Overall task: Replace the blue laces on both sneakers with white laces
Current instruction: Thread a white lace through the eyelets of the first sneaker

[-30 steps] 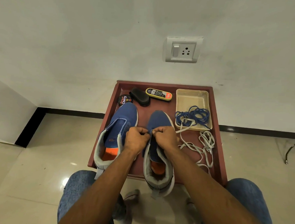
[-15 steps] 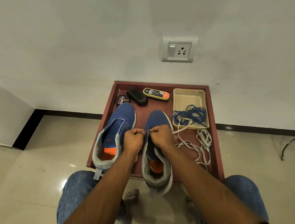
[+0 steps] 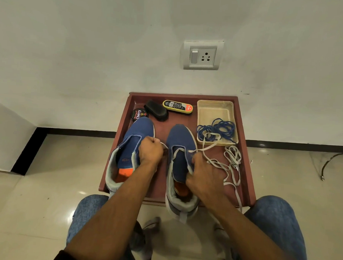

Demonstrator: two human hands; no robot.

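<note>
A: Both grips are closed on the white lace (image 3: 211, 147). The left hand (image 3: 150, 151) pinches one end, fist curled, just left of the right sneaker (image 3: 182, 150); the right hand (image 3: 205, 178) holds the other run against that shoe's right eyelet edge.

B: So which step?

A: Lacing the first holes, I'd judge. The lace crosses the right sneaker near its toe and nowhere lower. The left sneaker (image 3: 135, 142), touching the left grip, has no lace at all.

B: Next move?

A: Probably evening both ends, then threading the following pair of eyelets. That needs the tip free and slack to feed.

B: Anything in the way?

A: The tray (image 3: 249, 184) holds everything. Right of the right grip, the loose lace lies looped; it could snag. Beyond that, the basket (image 3: 214, 110) holds the blue laces (image 3: 217, 130), already out. Beyond the left grip sit a brush (image 3: 156, 110), a sponge case (image 3: 177, 106) and a polish tin (image 3: 139, 114), all well clear.
</note>
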